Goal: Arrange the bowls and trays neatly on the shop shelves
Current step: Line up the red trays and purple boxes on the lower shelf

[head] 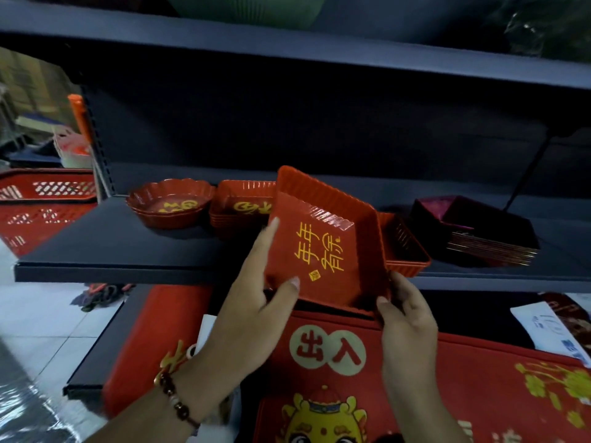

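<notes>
Both hands, left hand (256, 310) and right hand (404, 311), keep a grip on a tilted red tray (323, 251) over the dark shelf (105, 251); behind it stand red bowls (171, 203); below lies a red mat (351, 362).

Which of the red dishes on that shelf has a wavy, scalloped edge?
The round bowl stack at the shelf's left end; the red trays beside it are square with straight ribbed walls.

Dark shelf (105, 247) across mid-frame. Sitting on it, left to right: stacked red bowls (171, 203), stacked red trays (238, 204) touching them, another red tray pile (406, 247) right of center, dark purple stack (479, 233) far right. Lower shelf (96, 372) carrying red mats (447, 378).
</notes>
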A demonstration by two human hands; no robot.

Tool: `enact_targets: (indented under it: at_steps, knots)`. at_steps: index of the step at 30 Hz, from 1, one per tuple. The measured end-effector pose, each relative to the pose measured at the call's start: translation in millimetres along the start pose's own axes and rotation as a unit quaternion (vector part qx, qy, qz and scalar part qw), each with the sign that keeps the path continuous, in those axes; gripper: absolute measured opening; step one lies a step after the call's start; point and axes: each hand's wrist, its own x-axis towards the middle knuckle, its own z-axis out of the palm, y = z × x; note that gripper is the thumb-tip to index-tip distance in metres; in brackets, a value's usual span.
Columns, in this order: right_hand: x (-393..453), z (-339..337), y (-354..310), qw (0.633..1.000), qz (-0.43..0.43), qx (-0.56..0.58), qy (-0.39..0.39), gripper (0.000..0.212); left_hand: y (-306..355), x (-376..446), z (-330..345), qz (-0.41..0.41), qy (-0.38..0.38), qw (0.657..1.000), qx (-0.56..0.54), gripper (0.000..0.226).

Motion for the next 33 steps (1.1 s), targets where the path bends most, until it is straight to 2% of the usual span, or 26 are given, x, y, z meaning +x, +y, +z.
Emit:
enact_targets:
  at_steps: [3, 6, 8, 11, 16, 18, 20, 22, 23, 25, 30, 33]
  knots:
    - [-19.8, 3.4, -17.5, 0.993, -0.099, -0.049, -0.046, 0.031, -5.2, 11.9, -12.4, -0.1, 0.067, 0.988, -0.093, 0.055]
    - [-33.9, 10.5, -22.1, 0.966, -0.179, -0.149, -0.11, 0.034, -16.2, 28.8, -32.1, -0.198, 0.144, 0.934, -0.259, 0.045]
    - [-38.1, 17.3, -20.9, 0.946, -0.203, -0.206, -0.145, 0.039, -20.2, 33.5, -40.1, -0.224, 0.16, 0.91, -0.311, 0.042]
    - [-31.4, 23.5, -16.8, 0.905, -0.287, -0.278, -0.149, 0.039, -25.4, 35.4, -44.7, -0.208, 0.156, 0.914, -0.311, 0.038]
    - [1.9, 39.9, -22.1, 0.791, -0.419, -0.436, -0.09, 0.026, -29.7, 40.0, -54.8, -0.149, 0.128, 0.94, -0.281, 0.03]
    - [16.8, 51.7, -28.1, 0.778, -0.42, -0.452, -0.117, 0.023, -34.7, 43.3, -60.7, -0.134, 0.107, 0.957, -0.236, 0.041]
    - [31.5, 65.8, -34.4, 0.757, -0.418, -0.475, -0.16, 0.022, -41.3, 48.9, -65.7, -0.12, 0.093, 0.982, -0.111, 0.058]
    - [49.7, 81.1, -40.3, 0.725, -0.431, -0.506, -0.181, 0.022, -45.6, 59.1, -68.1, -0.086, 0.107, 0.99, 0.039, 0.046]
    - [59.7, 88.1, -42.3, 0.714, -0.446, -0.509, -0.18, 0.024, -48.5, 67.1, -68.8, -0.07, 0.122, 0.985, 0.097, 0.036]
    - [81.4, 103.4, -43.4, 0.71, -0.468, -0.493, -0.184, 0.03, -59.6, 87.6, -73.6, -0.05, 0.148, 0.979, 0.129, 0.025]
    - [120.3, 148.3, -33.7, 0.706, -0.447, -0.503, -0.221, 0.031, -98.3, 134.3, -83.9, 0.032, 0.143, 0.964, 0.224, 0.028]
    - [134.1, 171.9, -24.4, 0.7, -0.401, -0.547, -0.224, 0.029, -119.0, 157.0, -93.4, 0.038, 0.131, 0.946, 0.295, 0.027]
